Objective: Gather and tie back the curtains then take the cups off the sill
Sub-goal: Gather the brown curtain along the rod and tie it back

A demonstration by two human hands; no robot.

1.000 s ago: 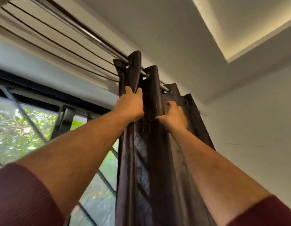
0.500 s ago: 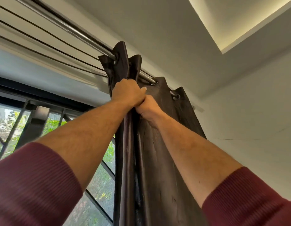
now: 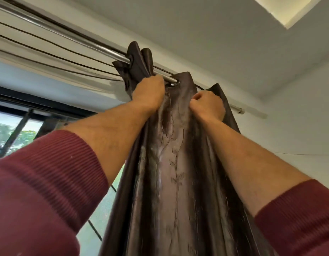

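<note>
A dark brown eyelet curtain hangs in folds from a shiny metal rod near the ceiling. My left hand grips the curtain's top folds just under the rod. Further right, my right hand is clenched on another fold near the curtain's top edge. A panel of fabric is stretched between the two hands. Both arms reach up, with dark red sleeves pushed back. The sill and cups are out of view.
The rod's right end sits close to the white side wall. Thin dark cables run under the rod. A window with black bars shows green trees at lower left.
My hands were pressed together on the top folds; now the right hand has moved right, spreading a panel of curtain between them. The view has tilted and moved closer.
</note>
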